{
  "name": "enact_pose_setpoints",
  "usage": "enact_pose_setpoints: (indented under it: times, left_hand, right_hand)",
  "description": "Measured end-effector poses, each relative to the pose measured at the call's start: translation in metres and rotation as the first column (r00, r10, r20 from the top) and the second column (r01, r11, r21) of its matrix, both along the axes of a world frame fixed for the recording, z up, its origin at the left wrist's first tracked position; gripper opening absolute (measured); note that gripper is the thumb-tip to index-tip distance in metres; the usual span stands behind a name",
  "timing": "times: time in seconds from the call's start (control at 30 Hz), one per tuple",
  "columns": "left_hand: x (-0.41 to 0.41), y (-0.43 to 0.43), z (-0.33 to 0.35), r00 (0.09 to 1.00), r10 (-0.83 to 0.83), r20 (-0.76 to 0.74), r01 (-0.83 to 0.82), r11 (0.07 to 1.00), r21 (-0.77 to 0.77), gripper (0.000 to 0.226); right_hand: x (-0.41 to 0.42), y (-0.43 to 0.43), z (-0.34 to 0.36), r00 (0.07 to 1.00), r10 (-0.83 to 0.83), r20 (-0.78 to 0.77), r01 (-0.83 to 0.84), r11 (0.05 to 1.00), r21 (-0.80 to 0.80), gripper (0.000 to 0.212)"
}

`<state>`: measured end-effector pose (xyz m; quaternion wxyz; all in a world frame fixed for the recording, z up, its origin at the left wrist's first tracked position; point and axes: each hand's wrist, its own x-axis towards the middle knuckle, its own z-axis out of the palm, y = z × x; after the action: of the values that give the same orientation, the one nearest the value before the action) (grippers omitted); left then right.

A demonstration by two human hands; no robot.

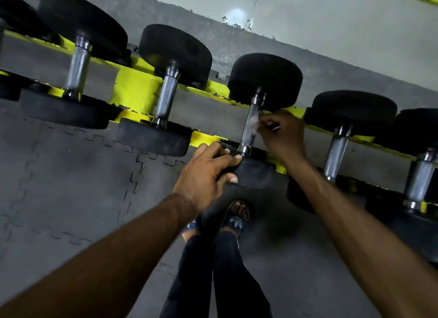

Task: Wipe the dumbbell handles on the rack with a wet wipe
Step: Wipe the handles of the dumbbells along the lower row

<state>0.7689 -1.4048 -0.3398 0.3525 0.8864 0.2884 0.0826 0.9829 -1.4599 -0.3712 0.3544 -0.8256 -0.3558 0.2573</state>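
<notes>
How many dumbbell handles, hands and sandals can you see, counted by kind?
Chrome dumbbell handles: 5, namely
Hands: 2, left hand and right hand
Sandals: 2, namely and
Total: 9

Dim room: grey interlocking floor mats (71, 175) meet a scuffed pale wall (331, 21).
</notes>
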Motion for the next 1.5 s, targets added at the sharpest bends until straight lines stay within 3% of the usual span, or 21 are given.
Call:
enact_pose_setpoints:
  times: [0.07,0.13,0.2,0.33,0.4,0.5,0.6,0.7,0.73,0.87,0.93,1.0,1.03,1.07,1.1,1.17,1.23,1.3,1.33,1.4,1.5]
  left_hand:
    - [0.0,0.0,0.0,1.0,-0.006,-0.003,0.006,1.0,0.008,0.036]
    - [0.0,-0.001,-0.001,1.0,-0.005,-0.01,0.005,1.0,0.011,0.037]
    - [0.0,-0.001,0.0,1.0,0.0,-0.019,0.0,1.0,0.006,0.037]
    - [0.0,-0.002,0.001,1.0,0.0,-0.022,0.0,1.0,0.008,0.038]
    - [0.001,-0.001,0.001,1.0,-0.006,-0.03,0.006,1.0,0.002,0.039]
    - [0.001,0.002,-0.001,0.999,-0.027,-0.046,0.028,1.0,0.008,0.039]
    - [0.001,0.001,-0.003,1.0,-0.016,-0.026,0.016,1.0,0.009,0.039]
    - [0.0,0.001,-0.005,1.0,-0.007,-0.017,0.007,1.0,-0.005,0.038]
    - [0.0,0.001,-0.005,1.0,-0.007,-0.02,0.006,1.0,-0.011,0.038]
    - [0.001,0.002,-0.006,1.0,-0.013,-0.018,0.013,1.0,-0.002,0.038]
    - [0.001,0.001,-0.007,1.0,-0.014,-0.019,0.015,1.0,0.005,0.037]
    - [0.0,0.002,-0.007,1.0,-0.016,-0.022,0.016,1.0,0.007,0.037]
    - [0.0,0.002,-0.006,0.999,-0.022,-0.024,0.022,1.0,0.006,0.038]
    - [-0.001,0.002,-0.006,0.999,-0.027,-0.028,0.027,1.0,0.004,0.038]
    - [-0.001,0.003,-0.006,0.999,-0.03,-0.03,0.03,1.0,0.004,0.038]
    - [-0.001,0.003,-0.006,0.999,-0.03,-0.029,0.03,1.0,-0.001,0.037]
    - [-0.001,0.003,-0.006,0.999,-0.03,-0.033,0.03,1.0,-0.004,0.038]
    - [-0.001,0.003,-0.006,0.999,-0.038,-0.038,0.038,0.999,-0.003,0.038]
    - [-0.001,0.004,-0.007,0.998,-0.043,-0.041,0.043,0.999,-0.005,0.038]
    - [-0.001,0.004,-0.007,0.998,-0.044,-0.051,0.044,0.999,-0.007,0.038]
    - [-0.002,0.004,-0.007,0.998,-0.044,-0.042,0.044,0.999,-0.003,0.038]
  right_hand:
    - [0.001,-0.011,0.002,0.936,0.342,0.089,-0.329,0.936,-0.128,0.011]
    - [0.009,-0.007,0.005,0.864,0.5,0.052,-0.481,0.853,-0.202,0.015]
    - [0.016,0.008,0.009,0.855,0.509,0.103,-0.486,0.854,-0.186,0.014]
    - [0.011,0.034,0.006,0.834,0.411,0.367,-0.353,0.91,-0.217,0.027]
    - [0.001,0.032,0.005,0.769,0.551,0.324,-0.457,0.828,-0.324,0.031]
    - [-0.008,0.025,0.011,0.604,0.774,0.19,-0.666,0.621,-0.413,0.014]
    - [0.005,0.043,0.012,0.567,0.76,0.317,-0.654,0.649,-0.388,0.013]
    - [0.018,0.052,0.013,0.631,0.618,0.47,-0.497,0.787,-0.367,0.012]
    - [0.016,0.048,0.014,0.638,0.61,0.471,-0.486,0.793,-0.368,0.011]
    - [-0.002,0.024,0.019,0.556,0.778,0.292,-0.659,0.627,-0.415,0.011]
    - [-0.001,0.02,0.018,0.731,0.591,0.341,-0.501,0.804,-0.32,0.015]
    - [0.002,0.016,0.012,0.945,0.159,0.287,-0.123,0.983,-0.139,0.017]
    - [0.001,0.016,0.008,0.982,-0.073,0.175,0.09,0.992,-0.091,0.015]
    - [-0.001,0.018,0.002,0.959,-0.284,0.016,0.284,0.956,-0.072,0.013]
    - [-0.001,0.022,-0.006,0.867,-0.462,-0.184,0.454,0.887,-0.086,0.01]
    - [0.004,0.033,-0.021,0.544,-0.631,-0.554,0.616,0.748,-0.247,0.009]
    - [0.012,0.041,-0.034,0.288,-0.559,-0.778,0.561,0.757,-0.336,0.016]
    - [0.013,0.047,-0.045,0.067,-0.396,-0.916,0.535,0.789,-0.302,0.028]
    - [0.012,0.049,-0.049,-0.008,-0.341,-0.94,0.543,0.788,-0.29,0.035]
    - [0.011,0.051,-0.048,-0.039,-0.294,-0.955,0.534,0.802,-0.269,0.044]
    - [0.011,0.049,-0.044,-0.045,-0.389,-0.92,0.552,0.758,-0.347,0.034]
